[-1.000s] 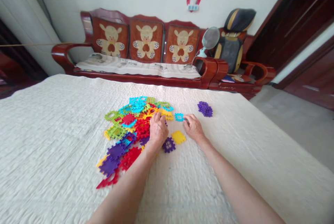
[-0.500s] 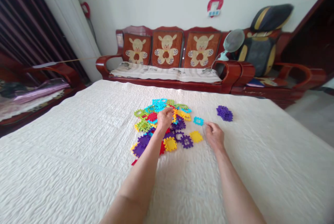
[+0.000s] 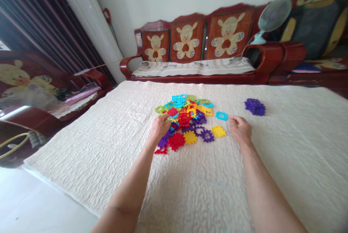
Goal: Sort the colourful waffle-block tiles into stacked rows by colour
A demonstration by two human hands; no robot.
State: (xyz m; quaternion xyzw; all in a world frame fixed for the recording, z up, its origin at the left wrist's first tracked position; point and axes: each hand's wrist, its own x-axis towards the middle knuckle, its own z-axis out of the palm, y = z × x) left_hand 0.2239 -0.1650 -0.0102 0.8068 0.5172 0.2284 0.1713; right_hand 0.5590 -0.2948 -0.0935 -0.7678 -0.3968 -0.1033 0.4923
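A heap of interlocking plastic tiles [image 3: 187,115] in red, yellow, green, cyan and purple lies on the cream quilt [image 3: 190,189]. My left hand [image 3: 160,127] rests at the heap's left edge, its fingers curled down onto a tile there. My right hand [image 3: 240,130] lies on the quilt to the right of the heap with its fingers drawn together and nothing visible in them. A lone cyan tile [image 3: 221,116] and a yellow tile [image 3: 218,131] sit just left of that hand. A small stack of purple tiles [image 3: 255,106] lies apart, further right and back.
A red wooden bench [image 3: 195,50] with bear-print cushions runs behind the quilt. A small fan [image 3: 273,10] stands at the bench's right end. A wooden chair [image 3: 32,95] with clutter sits at the left. The quilt's near-left edge drops to white floor [image 3: 27,204].
The view has swung left and downward. My left hand has drawn back from the middle of the heap to its left edge. My right hand has stayed beside the cyan tile.
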